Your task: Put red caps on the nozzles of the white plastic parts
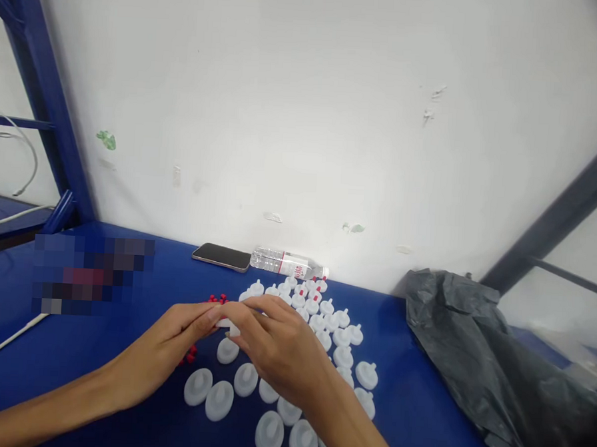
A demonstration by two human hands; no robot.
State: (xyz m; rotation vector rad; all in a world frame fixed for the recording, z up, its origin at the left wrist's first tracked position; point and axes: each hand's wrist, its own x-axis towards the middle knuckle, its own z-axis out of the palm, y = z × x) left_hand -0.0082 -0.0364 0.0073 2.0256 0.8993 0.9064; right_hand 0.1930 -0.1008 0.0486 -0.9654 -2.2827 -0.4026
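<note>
My left hand and my right hand meet over the middle of the blue table. Between their fingertips is a white round nozzle cap, mostly hidden by my fingers. Both hands are closed around it. Many more white plastic caps, each a disc with a short spout, lie spread below and behind my right hand; a few at the back have red tips. Small red pieces lie behind my left hand, and others are partly covered under its wrist side.
A phone and a clear plastic bottle lie against the white wall. On the right is a crumpled dark plastic bag. A white cable and a blurred-out area are on the left. Blue frame posts flank the table.
</note>
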